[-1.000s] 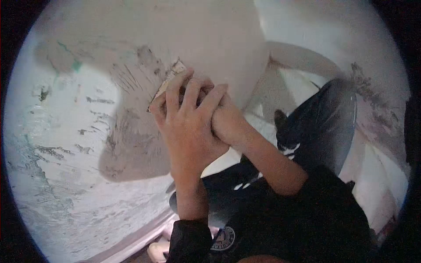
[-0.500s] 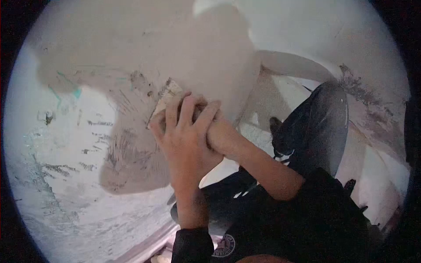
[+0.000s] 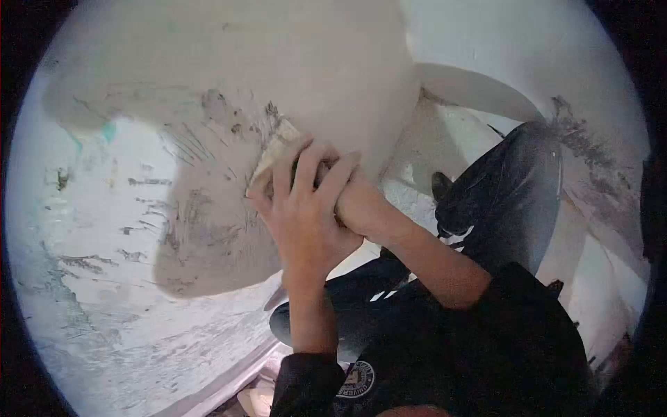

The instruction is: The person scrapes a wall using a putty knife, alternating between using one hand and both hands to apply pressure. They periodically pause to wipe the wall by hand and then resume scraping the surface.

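Both my hands press a pale, flat-edged block (image 3: 278, 149) against the wall (image 3: 333, 76). My left hand (image 3: 306, 201) lies over the front, its fingers bent across the block and over the right hand. Beneath and to the right of it, my right hand (image 3: 365, 205) is closed; its fingers are mostly hidden behind the left ones. Whether the block has a handle inside the grip cannot be seen. Dark specks and scuffs (image 3: 226, 111) mark the wall just left of the block's upper end.
White patches with dark scratches (image 3: 139, 208) cover the wall on the left. My bent leg in dark trousers (image 3: 511, 181) is at the right, close to a wall with a grey smudge (image 3: 590, 149). A pale ledge (image 3: 229, 386) runs along the bottom left.
The view has shifted a little. Against the wall marks, both hands and the block have slid down and slightly right, away from the dark specks. The grip looks the same.
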The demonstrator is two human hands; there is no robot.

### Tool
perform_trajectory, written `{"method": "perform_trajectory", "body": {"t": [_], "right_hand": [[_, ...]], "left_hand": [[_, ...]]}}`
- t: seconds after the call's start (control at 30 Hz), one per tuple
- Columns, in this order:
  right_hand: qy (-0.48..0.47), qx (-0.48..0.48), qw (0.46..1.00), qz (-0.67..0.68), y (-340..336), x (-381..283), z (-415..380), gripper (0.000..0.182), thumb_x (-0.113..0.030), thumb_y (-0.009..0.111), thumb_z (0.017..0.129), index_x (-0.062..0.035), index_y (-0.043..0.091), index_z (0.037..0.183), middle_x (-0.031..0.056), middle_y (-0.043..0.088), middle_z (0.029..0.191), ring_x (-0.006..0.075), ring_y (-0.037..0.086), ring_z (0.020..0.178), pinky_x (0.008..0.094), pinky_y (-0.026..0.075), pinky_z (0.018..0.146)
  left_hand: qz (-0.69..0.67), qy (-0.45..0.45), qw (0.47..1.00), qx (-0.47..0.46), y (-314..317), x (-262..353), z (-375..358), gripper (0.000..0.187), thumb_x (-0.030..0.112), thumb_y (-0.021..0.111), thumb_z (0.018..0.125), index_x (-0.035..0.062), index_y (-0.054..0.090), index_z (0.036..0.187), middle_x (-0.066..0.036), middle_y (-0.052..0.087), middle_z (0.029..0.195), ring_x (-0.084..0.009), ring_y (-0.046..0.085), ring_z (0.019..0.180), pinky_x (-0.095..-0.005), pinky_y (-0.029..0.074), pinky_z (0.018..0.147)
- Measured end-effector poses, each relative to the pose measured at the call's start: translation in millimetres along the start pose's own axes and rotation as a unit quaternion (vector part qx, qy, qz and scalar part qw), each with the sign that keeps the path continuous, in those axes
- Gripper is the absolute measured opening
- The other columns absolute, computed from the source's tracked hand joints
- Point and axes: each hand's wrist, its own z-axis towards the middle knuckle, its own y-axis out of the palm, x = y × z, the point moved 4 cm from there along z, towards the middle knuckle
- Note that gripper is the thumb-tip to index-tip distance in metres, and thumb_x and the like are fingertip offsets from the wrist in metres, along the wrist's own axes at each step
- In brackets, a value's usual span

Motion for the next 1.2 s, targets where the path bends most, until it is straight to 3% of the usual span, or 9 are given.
{"method": "perform_trajectory", "body": {"t": [0.1, 0.27, 0.4, 0.47, 0.63, 0.8, 0.93, 1.07, 1.2], "right_hand": [[0.021, 0.104, 0.930, 0.351, -18, 0, 10, 0.040, -0.023, 0.053, 0.101, 0.0016, 0.048, 0.132, 0.0189, 0.058, 0.124, 0.0229, 0.059, 0.109, 0.0344, 0.053, 0.087], [0.095, 0.002, 0.968, 0.231, -20, -18, 1, 0.038, -0.018, 0.050, 0.101, 0.0028, 0.050, 0.133, 0.0216, 0.057, 0.129, 0.0309, 0.056, 0.121, 0.0400, 0.045, 0.102], [0.059, 0.129, 0.946, 0.292, -36, -22, 5, 0.035, -0.018, 0.051, 0.100, 0.0027, 0.052, 0.129, 0.0208, 0.057, 0.128, 0.0292, 0.057, 0.118, 0.0418, 0.047, 0.101], [0.146, -0.023, 0.942, 0.303, -37, -20, 5, 0.040, -0.017, 0.051, 0.100, 0.0021, 0.048, 0.135, 0.0210, 0.052, 0.137, 0.0299, 0.052, 0.126, 0.0411, 0.043, 0.107], [0.006, 0.146, 0.982, 0.123, -19, -12, 8, 0.043, -0.017, 0.055, 0.096, 0.0025, 0.048, 0.134, 0.0221, 0.055, 0.131, 0.0340, 0.056, 0.118, 0.0415, 0.045, 0.102], [0.007, 0.005, 0.999, 0.043, -24, -26, 3, 0.043, -0.016, 0.053, 0.096, 0.0027, 0.048, 0.134, 0.0221, 0.055, 0.132, 0.0370, 0.055, 0.120, 0.0431, 0.045, 0.103], [0.135, 0.070, 0.922, 0.356, -25, -25, 5, 0.041, -0.017, 0.056, 0.096, 0.0015, 0.050, 0.133, 0.0205, 0.057, 0.127, 0.0350, 0.057, 0.116, 0.0413, 0.045, 0.103], [-0.123, 0.121, 0.984, -0.043, -27, -40, 10, 0.039, -0.015, 0.054, 0.096, 0.0013, 0.051, 0.131, 0.0220, 0.055, 0.129, 0.0336, 0.056, 0.118, 0.0408, 0.046, 0.102], [0.123, -0.035, 0.922, 0.366, -15, -26, 5, 0.047, -0.013, 0.061, 0.089, 0.0035, 0.052, 0.132, 0.0210, 0.052, 0.135, 0.0333, 0.051, 0.125, 0.0419, 0.042, 0.106]], "left_hand": [[0.008, 0.020, 1.000, -0.002, -2, -3, 11, 0.056, 0.024, 0.073, 0.046, 0.0270, 0.074, 0.102, 0.003, 0.061, 0.115, -0.0218, 0.051, 0.123, -0.0479, 0.027, 0.102], [0.012, 0.028, 0.999, 0.008, -4, -4, 5, 0.059, 0.025, 0.073, 0.042, 0.0300, 0.075, 0.101, 0.004, 0.063, 0.113, -0.0195, 0.054, 0.121, -0.0464, 0.025, 0.103], [0.007, 0.003, 1.000, 0.004, 2, -7, 14, 0.061, 0.023, 0.074, 0.041, 0.0293, 0.075, 0.102, 0.005, 0.063, 0.113, -0.0188, 0.054, 0.122, -0.0463, 0.027, 0.101], [0.019, 0.037, 0.999, 0.022, -2, -1, 17, 0.061, 0.024, 0.072, 0.039, 0.0321, 0.076, 0.099, 0.006, 0.064, 0.114, -0.0180, 0.056, 0.120, -0.0460, 0.027, 0.101], [-0.002, -0.004, 1.000, 0.029, 5, -8, 4, 0.055, 0.025, 0.073, 0.042, 0.0316, 0.076, 0.096, 0.006, 0.065, 0.112, -0.0196, 0.057, 0.118, -0.0447, 0.027, 0.100], [0.024, 0.031, 0.995, 0.088, -2, -5, 5, 0.065, 0.038, 0.077, 0.037, 0.0279, 0.078, 0.101, 0.001, 0.065, 0.106, -0.0208, 0.059, 0.110, -0.0441, 0.028, 0.098], [0.026, 0.062, 0.997, 0.042, -8, -10, 13, 0.064, 0.038, 0.077, 0.040, 0.0300, 0.078, 0.103, 0.001, 0.065, 0.106, -0.0230, 0.058, 0.113, -0.0442, 0.027, 0.099], [0.026, 0.017, 0.997, 0.076, -11, -5, 12, 0.063, 0.038, 0.074, 0.037, 0.0297, 0.079, 0.099, 0.002, 0.066, 0.104, -0.0227, 0.058, 0.113, -0.0439, 0.029, 0.097], [0.062, 0.034, 0.997, 0.042, -11, -8, 4, 0.064, 0.036, 0.072, 0.037, 0.0318, 0.079, 0.100, 0.003, 0.066, 0.103, -0.0210, 0.059, 0.112, -0.0441, 0.029, 0.099]]}}
